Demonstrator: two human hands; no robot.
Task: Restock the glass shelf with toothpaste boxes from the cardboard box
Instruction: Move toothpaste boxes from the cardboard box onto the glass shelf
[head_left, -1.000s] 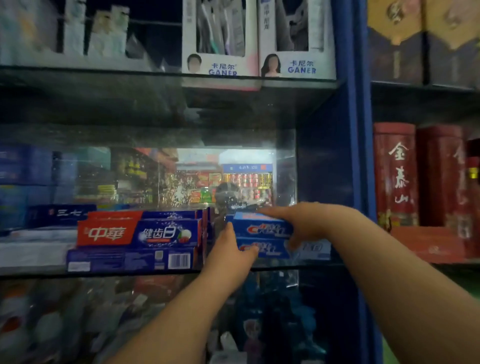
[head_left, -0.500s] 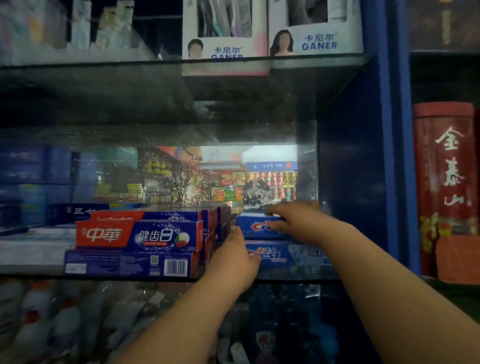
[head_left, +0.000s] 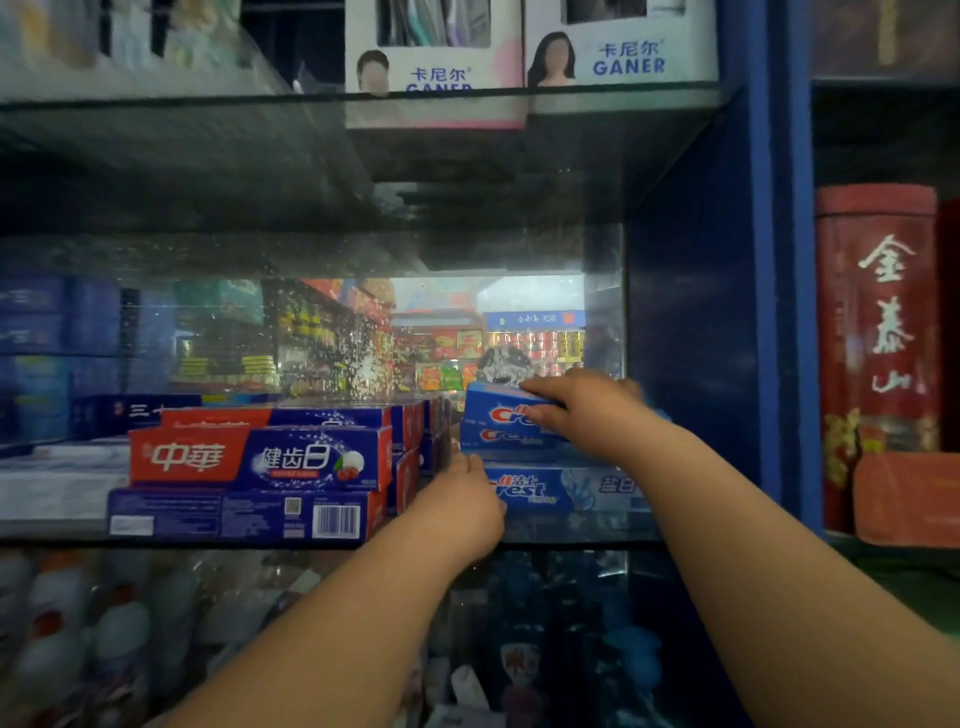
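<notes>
1. Since the earlier frames, the right hand (head_left: 582, 410) has carried the top Crest toothpaste box (head_left: 498, 410) deeper onto the glass shelf (head_left: 571, 532), and the stack under it has grown taller at the back.
2. The right hand now lies over the top Crest toothpaste box, thumb on its front face and fingers curled across its upper edge, gripping it.
3. That box sits on a second Crest box (head_left: 511, 439), whose logo shows just below it.
4. A third Crest box (head_left: 561, 491) lies flat at the shelf's front edge, nearer the camera than the other two.
5. The left hand (head_left: 462, 499) reaches in with its back to the camera; its fingertips touch the left end of the Crest stack. Whether it grips anything I cannot tell, as the fingers are hidden.
6. Just to the left stands a stack of red and blue Zhonghua toothpaste boxes (head_left: 260, 460), the lowest with its barcode facing out.
7. The Crest stack occupies the right end of the shelf, beside the blue cabinet upright (head_left: 758, 312).
8. On the shelf above stand white GANER toothbrush packs (head_left: 623, 57).
9. Past the upright, to the right, stands a red canister with white Chinese characters (head_left: 878, 332).
10. The cardboard box is out of view.
</notes>
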